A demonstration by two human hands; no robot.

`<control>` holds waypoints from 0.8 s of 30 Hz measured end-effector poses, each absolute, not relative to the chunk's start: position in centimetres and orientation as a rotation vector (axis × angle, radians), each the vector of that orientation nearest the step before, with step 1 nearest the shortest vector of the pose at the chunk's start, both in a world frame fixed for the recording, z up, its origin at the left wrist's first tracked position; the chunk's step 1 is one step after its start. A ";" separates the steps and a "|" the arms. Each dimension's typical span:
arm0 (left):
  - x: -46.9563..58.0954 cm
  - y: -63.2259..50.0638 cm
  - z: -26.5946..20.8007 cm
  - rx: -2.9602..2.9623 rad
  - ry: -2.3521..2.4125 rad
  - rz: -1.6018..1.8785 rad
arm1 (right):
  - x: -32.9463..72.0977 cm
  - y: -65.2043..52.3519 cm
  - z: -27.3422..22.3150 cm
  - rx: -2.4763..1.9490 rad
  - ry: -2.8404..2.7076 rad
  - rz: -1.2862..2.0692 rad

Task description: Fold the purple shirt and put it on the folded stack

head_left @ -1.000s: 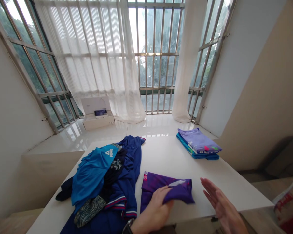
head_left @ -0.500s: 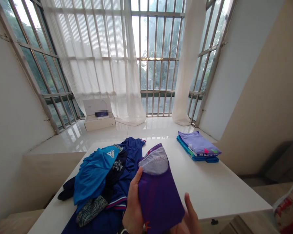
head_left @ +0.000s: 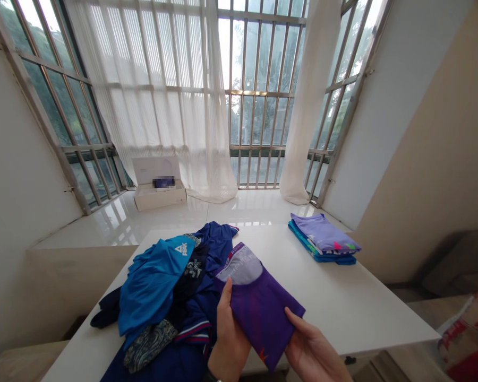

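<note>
A folded purple shirt (head_left: 263, 302) with a grey inner neck panel is held up over the table, tilted with its collar toward the upper left. My left hand (head_left: 230, 331) grips its left edge, thumb on top and fingers hidden beneath. On the lower right edge, my right hand (head_left: 313, 345) pinches the cloth, thumb over the front. Just left of the held shirt lies a loose heap of clothes: a bright blue shirt (head_left: 147, 289) with white lettering, dark navy garments (head_left: 217, 239) with striped trim, and a patterned dark piece (head_left: 151, 342).
A neat stack of folded clothes (head_left: 324, 239), lavender on top, sits at the table's right. Behind, an open white box (head_left: 159, 196) stands on the windowsill by sheer curtains (head_left: 171, 106). A red and beige bag (head_left: 468, 339) is beyond the white table's (head_left: 366, 313) right edge.
The folded purple shirt has turned counterclockwise, its collar end swinging left. My right hand has come up from beneath and now holds its right edge with the thumb on top.
</note>
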State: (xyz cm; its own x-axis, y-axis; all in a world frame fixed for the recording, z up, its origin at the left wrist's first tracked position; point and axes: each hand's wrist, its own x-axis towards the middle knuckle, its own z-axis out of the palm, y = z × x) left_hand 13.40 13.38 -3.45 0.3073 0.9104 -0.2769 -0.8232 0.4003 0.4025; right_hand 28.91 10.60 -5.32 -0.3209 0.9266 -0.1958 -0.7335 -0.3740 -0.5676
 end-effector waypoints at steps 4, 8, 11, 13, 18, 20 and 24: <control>14.6 14.3 -4.0 0.116 0.446 1.180 | 31.6 12.0 -3.9 -0.646 -0.517 1.869; 15.1 14.4 -5.7 0.099 0.582 1.111 | 35.0 14.7 -1.1 -0.701 -0.528 1.804; 15.0 14.1 -7.1 0.020 0.610 1.091 | 37.4 18.1 1.6 -0.706 -0.479 1.765; 14.9 13.9 -7.7 -0.020 0.589 1.109 | 39.0 21.4 3.9 -0.703 -0.482 1.722; 14.8 14.1 -8.1 -0.099 0.587 1.107 | 43.4 31.2 10.3 -0.728 -0.589 1.440; 15.0 14.1 -8.1 -0.120 0.597 1.113 | 45.1 34.0 11.1 -0.740 -0.528 1.293; 15.2 14.0 -8.2 -0.130 0.626 1.110 | 47.9 35.1 6.5 -0.891 -0.393 1.223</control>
State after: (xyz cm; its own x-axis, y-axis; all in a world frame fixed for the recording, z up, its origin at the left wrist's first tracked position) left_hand 15.21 14.05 -8.18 0.2931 0.7950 -0.5311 -0.8658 0.4563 0.2053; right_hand 47.87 35.11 6.55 0.3301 0.9244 -0.1910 -0.6396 0.0703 -0.7655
